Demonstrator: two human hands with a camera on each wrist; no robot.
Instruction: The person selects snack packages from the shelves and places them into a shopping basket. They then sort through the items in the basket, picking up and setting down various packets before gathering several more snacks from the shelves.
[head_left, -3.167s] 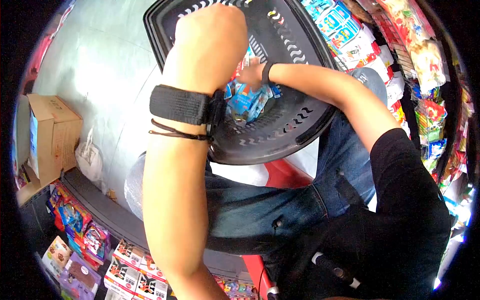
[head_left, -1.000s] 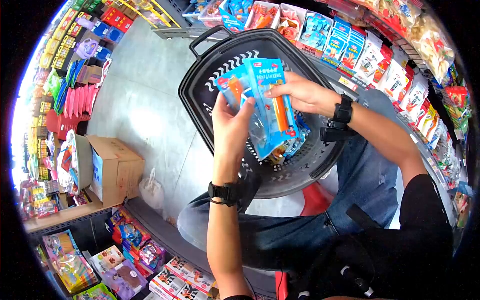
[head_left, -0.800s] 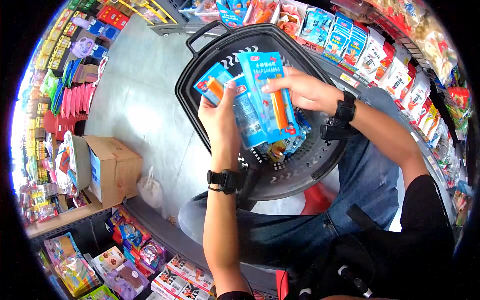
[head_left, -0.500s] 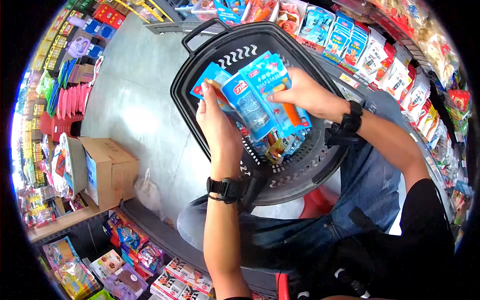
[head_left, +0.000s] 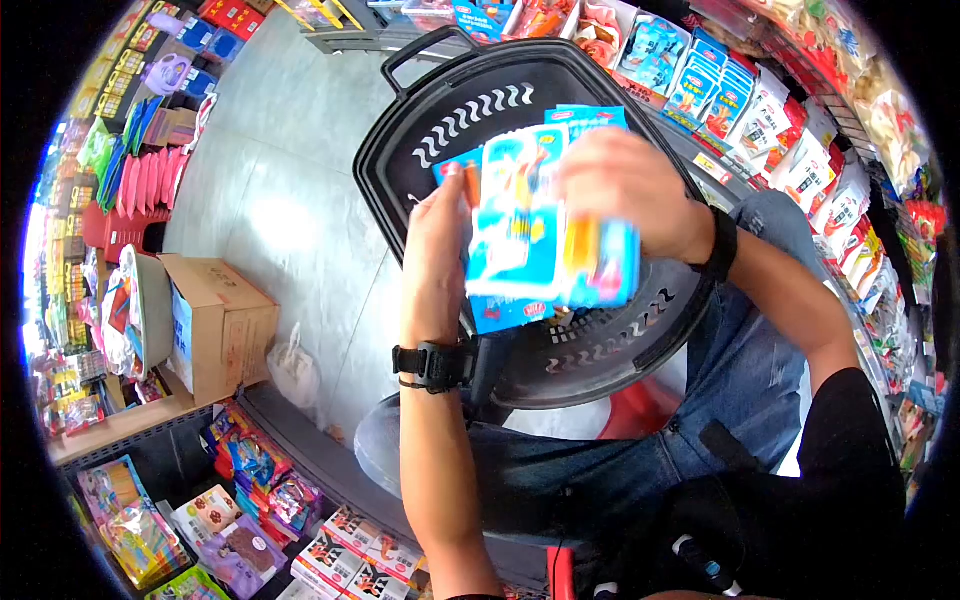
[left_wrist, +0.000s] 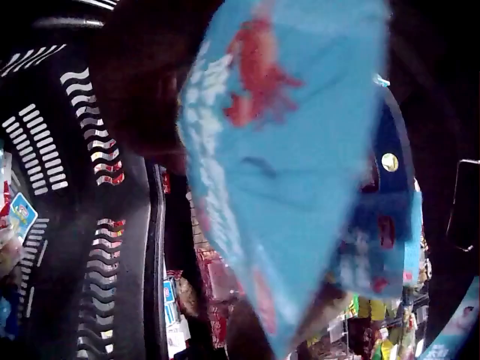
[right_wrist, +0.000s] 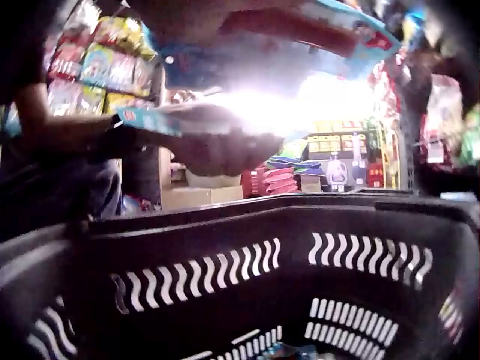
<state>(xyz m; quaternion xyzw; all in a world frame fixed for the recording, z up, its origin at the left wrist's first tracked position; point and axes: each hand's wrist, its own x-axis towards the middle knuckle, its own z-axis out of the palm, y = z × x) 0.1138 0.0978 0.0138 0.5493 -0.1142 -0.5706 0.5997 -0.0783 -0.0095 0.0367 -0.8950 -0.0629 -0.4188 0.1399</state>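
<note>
Over the black shopping basket (head_left: 375, 200), both hands hold several blue snack packets. My left hand (head_left: 432, 250) grips the left side of the bunch with its thumb up along the edge. A white-and-blue packet (head_left: 518, 220) lies on top in the middle, overlapping other blue ones. My right hand (head_left: 625, 190), blurred, grips the right side, where a packet (head_left: 600, 260) with an orange stick shows. In the left wrist view a blue packet (left_wrist: 292, 150) with a red print fills the middle. The fingers' undersides are hidden behind the packets.
Shelves of snack packets (head_left: 780, 130) run along the right side. A cardboard box (head_left: 220, 320) and a white plastic bag (head_left: 294, 370) stand on the floor at left. Boxed and bagged goods (head_left: 245, 555) lie at lower left. The person's jeans (head_left: 590, 470) are below the basket.
Earlier one hand reached into the basket; then both held packets fanned apart. Now the packets are closer together, a white-and-blue face shows on top, and the right hand has turned over them.
</note>
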